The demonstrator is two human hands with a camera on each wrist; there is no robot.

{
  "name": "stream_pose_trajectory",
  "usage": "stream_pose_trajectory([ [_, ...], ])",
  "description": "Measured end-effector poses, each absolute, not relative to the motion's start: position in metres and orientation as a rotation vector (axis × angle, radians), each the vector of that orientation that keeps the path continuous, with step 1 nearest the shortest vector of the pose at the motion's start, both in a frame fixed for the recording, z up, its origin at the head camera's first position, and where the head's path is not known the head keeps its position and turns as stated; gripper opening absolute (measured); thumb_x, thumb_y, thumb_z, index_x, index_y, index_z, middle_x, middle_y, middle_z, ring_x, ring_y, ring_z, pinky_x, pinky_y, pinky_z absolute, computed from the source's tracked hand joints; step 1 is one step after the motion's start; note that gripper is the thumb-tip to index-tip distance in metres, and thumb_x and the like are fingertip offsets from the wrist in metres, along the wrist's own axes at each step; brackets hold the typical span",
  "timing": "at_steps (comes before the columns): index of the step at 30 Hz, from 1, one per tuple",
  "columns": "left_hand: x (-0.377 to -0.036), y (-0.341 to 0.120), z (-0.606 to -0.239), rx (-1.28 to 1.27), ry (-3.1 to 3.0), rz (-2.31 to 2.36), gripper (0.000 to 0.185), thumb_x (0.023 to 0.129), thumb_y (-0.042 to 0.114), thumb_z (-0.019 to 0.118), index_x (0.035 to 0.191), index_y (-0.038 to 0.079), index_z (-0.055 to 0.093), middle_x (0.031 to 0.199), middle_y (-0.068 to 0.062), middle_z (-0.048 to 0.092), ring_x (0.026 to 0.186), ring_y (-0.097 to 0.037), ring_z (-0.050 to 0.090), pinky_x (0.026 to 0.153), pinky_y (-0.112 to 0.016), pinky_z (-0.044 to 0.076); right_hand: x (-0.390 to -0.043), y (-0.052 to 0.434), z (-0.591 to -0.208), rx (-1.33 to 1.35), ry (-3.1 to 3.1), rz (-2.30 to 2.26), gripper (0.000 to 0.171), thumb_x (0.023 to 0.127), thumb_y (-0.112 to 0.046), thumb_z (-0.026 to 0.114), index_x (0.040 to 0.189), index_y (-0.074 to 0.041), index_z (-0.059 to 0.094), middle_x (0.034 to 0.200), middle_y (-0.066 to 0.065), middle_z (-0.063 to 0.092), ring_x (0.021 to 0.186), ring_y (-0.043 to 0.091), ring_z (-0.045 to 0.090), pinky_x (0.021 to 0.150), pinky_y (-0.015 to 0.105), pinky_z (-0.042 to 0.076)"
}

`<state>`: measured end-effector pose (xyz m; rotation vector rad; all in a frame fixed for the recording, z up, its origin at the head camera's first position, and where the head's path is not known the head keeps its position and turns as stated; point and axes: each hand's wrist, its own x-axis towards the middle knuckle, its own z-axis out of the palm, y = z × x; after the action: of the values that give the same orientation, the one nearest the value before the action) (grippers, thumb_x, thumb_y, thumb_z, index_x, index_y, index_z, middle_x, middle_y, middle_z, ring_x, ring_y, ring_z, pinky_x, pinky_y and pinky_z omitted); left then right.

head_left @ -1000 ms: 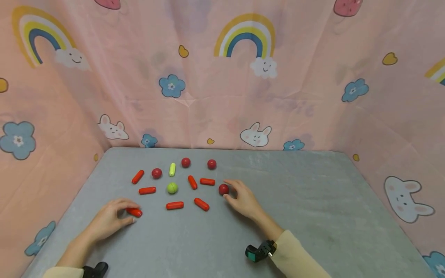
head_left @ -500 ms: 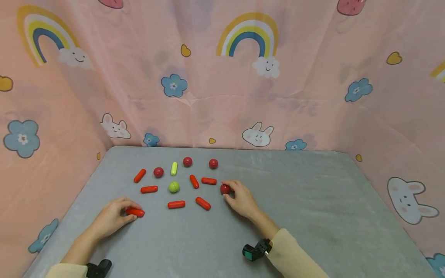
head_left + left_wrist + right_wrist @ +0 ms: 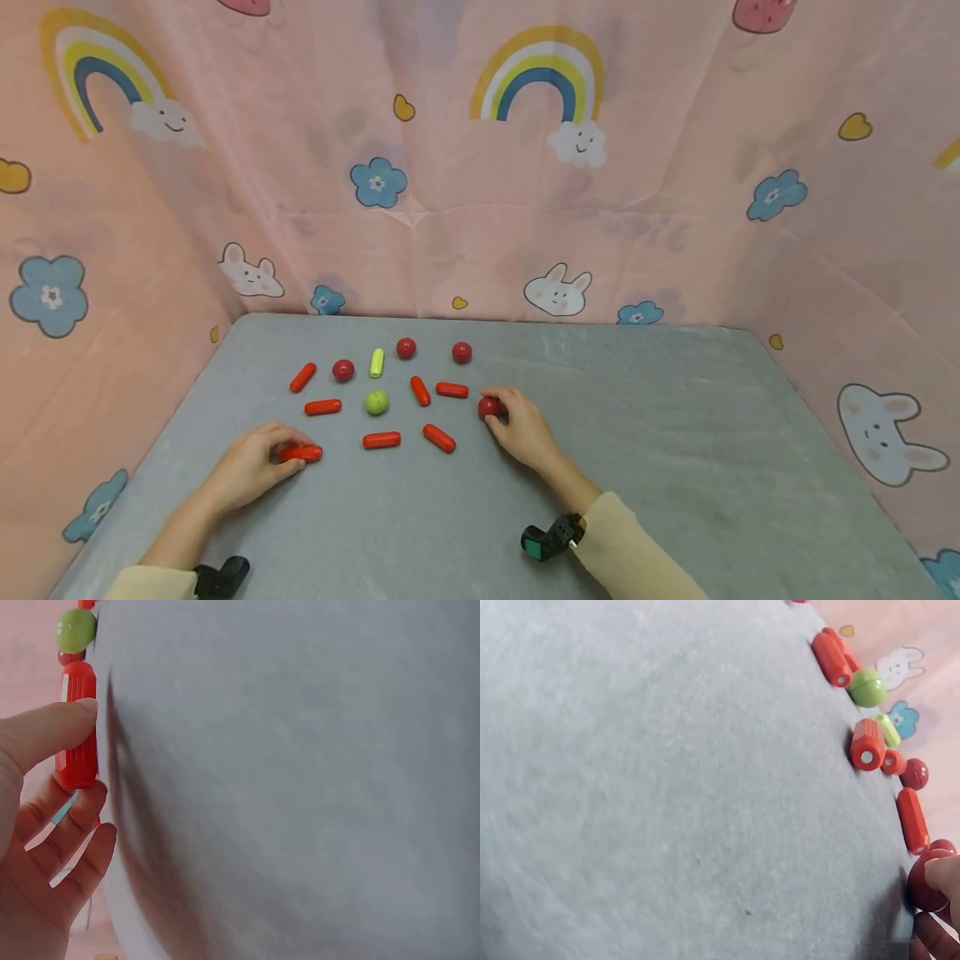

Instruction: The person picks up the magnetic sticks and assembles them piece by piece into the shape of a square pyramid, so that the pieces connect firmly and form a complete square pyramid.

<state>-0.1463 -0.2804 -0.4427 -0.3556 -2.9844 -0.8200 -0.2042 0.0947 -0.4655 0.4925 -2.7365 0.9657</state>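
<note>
My left hand [image 3: 251, 468] pinches a red rod [image 3: 303, 453] at the front left of the grey table. In the left wrist view the thumb lies across this ribbed rod [image 3: 78, 766], with the other fingers partly behind it. Right of centre, my right hand [image 3: 528, 432] holds a dark red ball [image 3: 487, 407] between thumb and fingers. The right wrist view shows the thumb against this ball [image 3: 921, 888] at the right edge; most of that hand is out of frame. Between the hands lie a red rod [image 3: 382, 440] and a slanted red rod [image 3: 439, 438].
Behind lie a green ball [image 3: 377, 402], a yellow-green rod [image 3: 377, 363], more red rods, and red balls, one [image 3: 462, 352] at the back. Pale grey discs show on some rod ends. A pink printed curtain [image 3: 450, 233] borders the grey table [image 3: 660, 433].
My left hand has closed on the red rod and moved it a little to the right. My right hand's fingers have drawn in on the red ball, with hardly any shift in place.
</note>
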Motion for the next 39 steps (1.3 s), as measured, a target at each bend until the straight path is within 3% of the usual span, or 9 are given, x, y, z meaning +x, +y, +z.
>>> stream_pose_trajectory([
  [9,-0.148,-0.254,-0.433,-0.397,-2.910,-0.804,0.025,0.073,0.015,0.077,0.094,0.022,0.068,0.078,0.008,0.055,0.070,-0.011,0.047,0.058,-0.023,0.040,-0.197,0.096,-0.464,0.455,-2.718,1.077,0.033,0.079,-0.006,0.068,0.111,-0.008,0.060,0.106,0.008,0.060,0.086,0.017,0.058,0.073,0.032,0.048],
  [15,-0.151,-0.231,-0.429,-0.476,-2.840,-0.811,0.024,0.072,0.017,0.078,0.093,0.021,0.069,0.085,0.007,0.058,0.068,-0.008,0.049,0.059,-0.022,0.043,-0.193,0.099,-0.461,0.447,-2.702,1.149,0.033,0.080,-0.006,0.069,0.111,-0.008,0.058,0.108,0.007,0.061,0.082,0.015,0.056,0.072,0.031,0.048],
  [21,-0.154,-0.206,-0.424,-0.535,-2.817,-0.880,0.024,0.072,0.016,0.078,0.094,0.022,0.068,0.077,0.011,0.052,0.068,-0.009,0.051,0.059,-0.021,0.044,-0.188,0.103,-0.457,0.430,-2.690,1.214,0.036,0.079,-0.006,0.070,0.113,-0.008,0.058,0.109,0.007,0.061,0.082,0.015,0.057,0.073,0.033,0.049],
  [33,-0.165,-0.150,-0.424,-0.643,-2.817,-0.939,0.024,0.075,0.018,0.076,0.098,0.022,0.068,0.084,0.012,0.055,0.071,-0.007,0.047,0.059,-0.019,0.043,-0.183,0.112,-0.455,0.468,-2.685,1.179,0.036,0.077,-0.005,0.071,0.112,-0.009,0.062,0.098,0.005,0.058,0.079,0.013,0.056,0.068,0.027,0.049],
  [39,-0.175,-0.125,-0.427,-0.668,-2.812,-0.951,0.023,0.076,0.020,0.075,0.098,0.020,0.068,0.083,0.010,0.054,0.069,-0.007,0.050,0.060,-0.018,0.044,-0.181,0.117,-0.454,0.463,-2.682,1.226,0.034,0.077,-0.005,0.071,0.110,-0.010,0.062,0.102,0.005,0.059,0.079,0.013,0.057,0.069,0.030,0.052],
])
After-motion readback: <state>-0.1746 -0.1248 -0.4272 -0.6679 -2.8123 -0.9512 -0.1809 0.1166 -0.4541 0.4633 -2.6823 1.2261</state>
